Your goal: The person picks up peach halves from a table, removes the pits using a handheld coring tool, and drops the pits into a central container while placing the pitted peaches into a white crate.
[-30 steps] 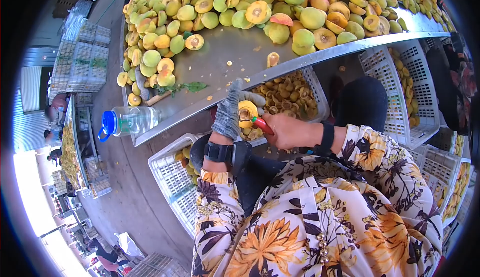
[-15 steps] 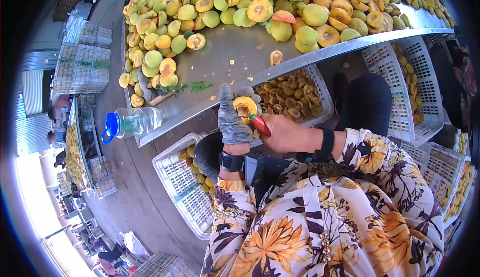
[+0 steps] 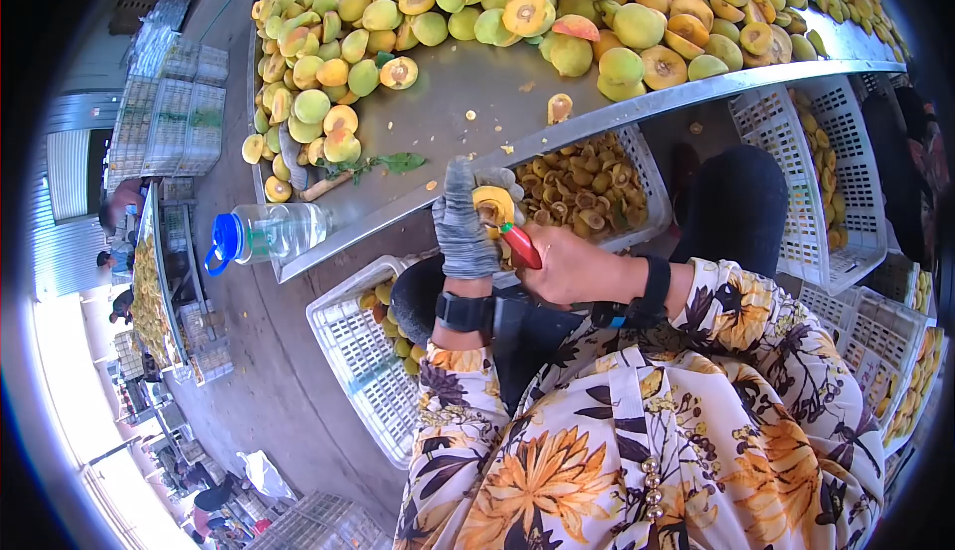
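Fruit half [image 3: 491,198] turned, between gloved fingers [image 3: 505,183]

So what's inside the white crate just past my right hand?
Cut yellow fruit pieces show in the crate; the metal table covers part, and the pieces hide its bottom.

Cut fruit [image 3: 530,13] and a leafy twig [image 3: 402,162] lie on the metal table [image 3: 438,92].

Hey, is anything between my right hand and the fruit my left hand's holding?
Only the red tool, held in the right hand, its end at the fruit in the left hand. Nothing else visible stands between them.
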`<state>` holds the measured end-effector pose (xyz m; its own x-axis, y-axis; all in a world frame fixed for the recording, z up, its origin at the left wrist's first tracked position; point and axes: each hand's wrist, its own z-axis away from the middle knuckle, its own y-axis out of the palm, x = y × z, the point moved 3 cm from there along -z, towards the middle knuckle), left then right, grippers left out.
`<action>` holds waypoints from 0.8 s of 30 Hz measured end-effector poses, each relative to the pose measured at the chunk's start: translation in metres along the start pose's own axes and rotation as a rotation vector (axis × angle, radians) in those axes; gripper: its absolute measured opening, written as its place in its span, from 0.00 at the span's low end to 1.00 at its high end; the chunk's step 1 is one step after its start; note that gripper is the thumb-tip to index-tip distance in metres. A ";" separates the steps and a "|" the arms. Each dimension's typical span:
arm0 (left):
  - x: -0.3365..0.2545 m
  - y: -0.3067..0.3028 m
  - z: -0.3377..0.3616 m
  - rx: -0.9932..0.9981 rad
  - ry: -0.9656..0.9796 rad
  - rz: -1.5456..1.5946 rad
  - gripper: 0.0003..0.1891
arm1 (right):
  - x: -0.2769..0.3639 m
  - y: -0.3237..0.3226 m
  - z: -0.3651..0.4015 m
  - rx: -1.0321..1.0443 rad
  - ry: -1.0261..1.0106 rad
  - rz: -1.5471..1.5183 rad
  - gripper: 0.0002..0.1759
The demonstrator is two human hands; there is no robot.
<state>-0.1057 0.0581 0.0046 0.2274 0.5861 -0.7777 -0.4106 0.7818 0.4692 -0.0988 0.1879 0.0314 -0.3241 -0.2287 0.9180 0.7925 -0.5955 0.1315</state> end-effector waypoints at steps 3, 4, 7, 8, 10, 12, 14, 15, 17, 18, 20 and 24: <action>-0.002 0.002 0.004 -0.093 0.165 -0.118 0.24 | -0.001 0.006 0.001 0.068 0.136 -0.211 0.03; -0.001 0.002 0.004 -0.087 0.186 -0.170 0.24 | -0.005 0.006 0.000 0.067 0.137 -0.210 0.03; -0.001 -0.006 0.003 0.021 0.137 -0.208 0.25 | -0.016 0.002 -0.004 0.119 0.187 -0.310 0.03; -0.001 -0.008 0.001 0.127 0.071 -0.194 0.26 | -0.014 -0.003 -0.006 0.125 0.169 -0.146 0.04; -0.003 -0.015 -0.001 0.159 0.013 -0.115 0.26 | -0.008 -0.008 -0.008 0.102 0.165 0.116 0.07; 0.004 -0.020 -0.003 0.176 -0.121 0.034 0.24 | -0.018 -0.008 -0.015 0.043 0.110 0.238 0.09; 0.010 -0.026 -0.004 0.147 -0.133 0.017 0.23 | -0.041 -0.011 -0.025 -0.018 0.055 0.363 0.11; 0.014 -0.029 -0.005 0.120 -0.146 -0.001 0.23 | -0.048 -0.014 -0.030 -0.071 -0.165 0.495 0.12; 0.021 -0.032 -0.007 0.104 -0.110 0.020 0.21 | -0.052 -0.018 -0.032 -0.119 -0.378 0.629 0.13; 0.024 -0.033 -0.007 0.073 -0.094 0.035 0.20 | -0.050 -0.020 -0.031 -0.103 -0.319 0.672 0.12; 0.029 -0.032 -0.008 0.008 -0.056 0.066 0.17 | -0.052 -0.023 -0.033 -0.084 -0.248 0.722 0.11; 0.045 -0.046 -0.017 0.005 -0.007 0.150 0.16 | -0.073 -0.014 -0.040 -0.157 -0.293 0.763 0.09</action>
<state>-0.0917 0.0447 -0.0588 0.1695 0.6982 -0.6956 -0.4360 0.6861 0.5824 -0.1069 0.1818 -0.0529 0.4376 -0.4160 0.7972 0.6517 -0.4641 -0.5999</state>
